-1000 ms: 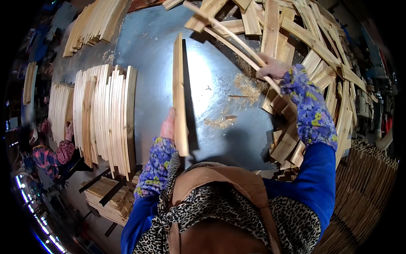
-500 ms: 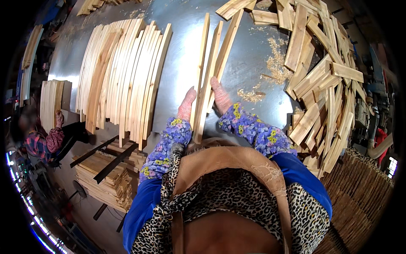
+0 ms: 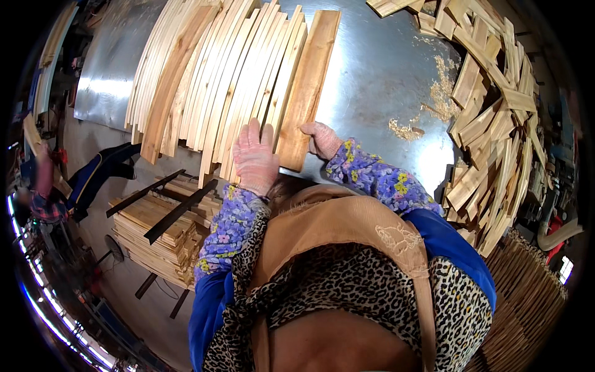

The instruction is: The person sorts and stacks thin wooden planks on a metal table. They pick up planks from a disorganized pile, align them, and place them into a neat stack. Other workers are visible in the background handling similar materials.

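No readable text, label, brand, number or sign anywhere in this view.

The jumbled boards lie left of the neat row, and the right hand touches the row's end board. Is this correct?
No: the head view shows the jumbled boards lying right of the neat row; the right hand does touch its end board.

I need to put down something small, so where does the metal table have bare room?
Bare: the middle of the metal table, between the row of boards and the shavings; also its left part, beside the row. Crowded: the row, with the left hand at its near end, and the jumbled heap at right.
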A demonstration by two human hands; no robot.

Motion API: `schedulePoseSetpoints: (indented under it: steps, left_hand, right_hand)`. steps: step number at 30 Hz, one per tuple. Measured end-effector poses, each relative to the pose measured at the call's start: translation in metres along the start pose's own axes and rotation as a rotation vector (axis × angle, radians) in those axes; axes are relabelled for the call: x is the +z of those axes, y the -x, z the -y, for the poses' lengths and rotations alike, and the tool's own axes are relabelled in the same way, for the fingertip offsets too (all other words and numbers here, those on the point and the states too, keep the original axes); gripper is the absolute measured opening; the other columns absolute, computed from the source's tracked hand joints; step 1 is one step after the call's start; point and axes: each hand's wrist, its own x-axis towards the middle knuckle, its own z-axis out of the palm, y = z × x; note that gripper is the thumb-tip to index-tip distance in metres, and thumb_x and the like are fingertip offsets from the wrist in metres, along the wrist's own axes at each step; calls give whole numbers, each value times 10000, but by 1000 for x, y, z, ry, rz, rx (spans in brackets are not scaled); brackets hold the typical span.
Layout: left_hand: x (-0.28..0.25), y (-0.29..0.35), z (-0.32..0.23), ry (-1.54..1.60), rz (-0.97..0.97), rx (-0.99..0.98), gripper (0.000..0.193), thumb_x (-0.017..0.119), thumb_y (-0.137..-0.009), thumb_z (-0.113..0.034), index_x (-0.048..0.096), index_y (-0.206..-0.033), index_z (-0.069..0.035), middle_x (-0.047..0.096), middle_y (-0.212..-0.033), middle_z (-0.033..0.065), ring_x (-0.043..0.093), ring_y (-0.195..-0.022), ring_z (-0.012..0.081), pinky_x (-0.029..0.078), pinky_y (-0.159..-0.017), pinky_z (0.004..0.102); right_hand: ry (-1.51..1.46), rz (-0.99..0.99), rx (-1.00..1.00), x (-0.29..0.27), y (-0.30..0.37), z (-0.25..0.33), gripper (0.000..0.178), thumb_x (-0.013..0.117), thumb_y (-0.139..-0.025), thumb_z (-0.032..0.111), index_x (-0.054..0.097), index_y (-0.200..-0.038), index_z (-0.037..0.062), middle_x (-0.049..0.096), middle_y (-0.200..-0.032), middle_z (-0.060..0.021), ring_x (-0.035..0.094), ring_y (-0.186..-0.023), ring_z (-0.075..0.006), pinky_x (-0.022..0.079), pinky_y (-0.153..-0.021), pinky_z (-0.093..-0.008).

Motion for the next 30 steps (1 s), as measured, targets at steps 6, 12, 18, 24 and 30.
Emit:
schedulePoseSetpoints:
  steps: [6, 12, 18, 24, 30]
  left_hand:
    - [33, 1, 27, -74, -7, 13, 966, 821, -838, -360, 404, -1670, -101, 409, -1668, 239, 358, -1565, 437, 202, -1321, 632]
    - [7, 3, 21, -80, 78, 25, 884, 734, -934, -409, 410, -1687, -79, 395, -1694, 287, 347, -1583, 481, 180, -1336, 633]
    - [-14, -15, -2, 22, -51, 63, 672, 723, -956, -390, 583, -1500, -23, 547, -1504, 272, 511, -1406, 446, 369, -1204, 593]
    - [32, -7, -10, -151, -151, -58, 869, 865, -829, -407, 504, -1542, -68, 499, -1555, 174, 443, -1479, 376, 325, -1255, 558]
    - [24, -20, -31, -167, -13, -226, 916, 856, -858, -436, 440, -1614, -128, 454, -1635, 179, 401, -1540, 389, 275, -1304, 576]
  right_hand:
    - [78, -105, -58, -26, 12, 13, 603, 660, -1014, 188, 509, -1532, -82, 699, -1390, -207, 730, -1229, -324, 603, -1101, -476]
    - [1260, -62, -39, 1, 29, 22, 448, 652, -1000, 199, 672, -1395, -11, 746, -1266, -206, 750, -1087, -310, 635, -968, -423]
    - [259, -35, 28, 1, 23, -10, 511, 647, -951, 140, 650, -1432, -30, 747, -1294, -172, 713, -1190, -284, 562, -1080, -410]
    - [231, -62, -180, -40, 73, 49, 653, 655, -938, 162, 549, -1549, -41, 709, -1394, -108, 663, -1295, -255, 496, -1167, -389]
    - [442, -457, -353, -107, 108, 101, 448, 602, -959, 241, 715, -1290, -38, 770, -1145, -235, 744, -1047, -322, 579, -979, -452]
